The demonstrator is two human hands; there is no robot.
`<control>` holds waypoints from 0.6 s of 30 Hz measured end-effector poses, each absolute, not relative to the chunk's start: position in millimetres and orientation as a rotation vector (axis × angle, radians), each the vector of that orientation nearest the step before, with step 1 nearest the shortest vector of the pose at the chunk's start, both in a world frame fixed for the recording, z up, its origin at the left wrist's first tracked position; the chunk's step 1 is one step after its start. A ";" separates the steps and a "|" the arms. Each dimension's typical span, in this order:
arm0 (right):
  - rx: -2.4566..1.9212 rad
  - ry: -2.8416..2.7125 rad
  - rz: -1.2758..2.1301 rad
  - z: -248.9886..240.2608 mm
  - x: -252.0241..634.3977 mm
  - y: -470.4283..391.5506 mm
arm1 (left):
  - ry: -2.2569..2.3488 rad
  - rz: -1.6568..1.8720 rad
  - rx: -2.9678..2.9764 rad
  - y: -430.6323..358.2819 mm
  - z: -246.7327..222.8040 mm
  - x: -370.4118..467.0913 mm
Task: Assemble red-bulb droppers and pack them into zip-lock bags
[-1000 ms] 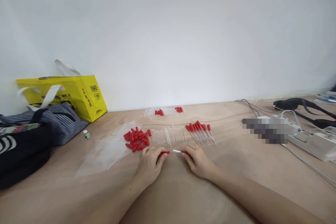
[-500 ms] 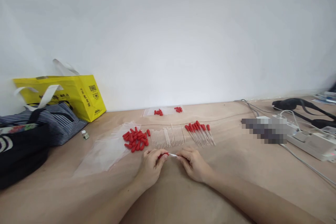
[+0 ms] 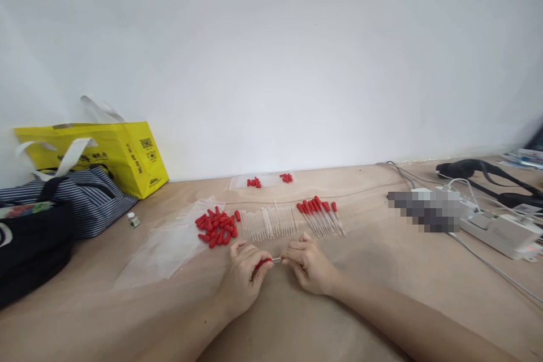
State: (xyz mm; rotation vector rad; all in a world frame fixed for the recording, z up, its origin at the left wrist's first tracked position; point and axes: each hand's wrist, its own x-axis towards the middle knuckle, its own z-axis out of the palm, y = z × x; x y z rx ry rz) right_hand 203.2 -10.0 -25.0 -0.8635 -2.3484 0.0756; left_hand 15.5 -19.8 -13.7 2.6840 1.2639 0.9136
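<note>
My left hand (image 3: 246, 274) pinches a red rubber bulb (image 3: 263, 263) at the centre front. From the bulb a clear thin tube (image 3: 276, 260) runs to my right hand (image 3: 307, 264), whose fingers are closed on it. Beyond my hands lies a row of clear tubes (image 3: 269, 222). A pile of loose red bulbs (image 3: 218, 228) is left of that row, partly on clear plastic bags (image 3: 165, 246). To the right of the row, several tubes capped with red bulbs (image 3: 321, 216) lie side by side.
Near the wall lies a clear bag (image 3: 237, 181) with small red bulbs. At left stand a yellow bag (image 3: 139, 167), a striped bag (image 3: 99, 203), a black bag (image 3: 38, 249) and a small bottle (image 3: 133, 220). A power strip (image 3: 496, 235), cables and black straps (image 3: 462, 168) are at right.
My hands have come slightly closer together and lower in view, and less of the clear tube shows between them. The camera view has shifted slightly.
</note>
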 end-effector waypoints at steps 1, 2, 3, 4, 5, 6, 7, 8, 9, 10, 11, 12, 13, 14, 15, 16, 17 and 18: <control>-0.861 -2.344 0.089 -26.0 202.2 -10.1 | 1.264 0.911 2.692 -20.4 -13.3 15.9; -0.863 -2.342 0.098 -26.9 201.2 -10.1 | 1.265 0.909 2.699 -20.9 -13.0 16.3; -0.865 -2.345 0.102 -27.8 200.4 -10.1 | 1.264 0.907 2.706 -21.3 -12.8 16.6; -0.866 -2.351 0.103 -28.5 199.9 -10.0 | 1.262 0.905 2.713 -21.4 -12.6 16.8; -0.867 -2.358 0.102 -28.9 199.6 -9.8 | 1.260 0.901 2.718 -21.3 -12.4 16.8; -0.868 -2.364 0.100 -29.1 199.6 -9.5 | 1.258 0.893 2.722 -20.9 -12.1 16.7; -0.870 -2.372 0.098 -28.8 200.0 -9.1 | 1.258 0.884 2.724 -20.3 -11.6 16.3; -0.866 -2.379 0.097 -28.0 200.7 -8.6 | 1.257 0.875 2.725 -19.5 -10.8 15.7; -0.858 -2.389 0.101 -26.6 201.7 -8.1 | 1.255 0.865 2.728 -18.6 -9.7 15.0; -0.848 -2.400 0.105 -24.8 203.0 -7.6 | 1.254 0.860 2.734 -17.6 -8.4 14.2; -0.839 -2.413 0.108 -22.7 204.4 -7.1 | 1.253 0.859 2.742 -16.8 -6.9 13.3; -0.830 -2.428 0.104 -20.5 205.9 -6.7 | 1.250 0.862 2.756 -16.1 -5.4 12.5; -0.826 -2.445 0.086 -18.4 207.4 -6.5 | 1.247 0.862 2.771 -15.7 -4.1 11.9; -0.830 -2.460 0.052 -16.8 208.7 -6.4 | 1.242 0.856 2.786 -15.6 -3.0 11.5; -0.840 -2.472 0.001 -15.7 209.7 -6.6 | 1.236 0.842 2.801 -15.7 -2.2 11.3; -0.852 -2.480 -0.059 -15.3 210.5 -6.9 | 1.225 0.821 2.814 -16.1 -1.9 11.3; -0.863 -2.486 -0.117 -15.5 210.9 -7.3 | 1.209 0.790 2.826 -16.5 -2.0 11.4; -0.870 -2.492 -0.165 -16.3 211.2 -7.6 | 1.197 0.768 2.834 -16.8 -2.5 11.3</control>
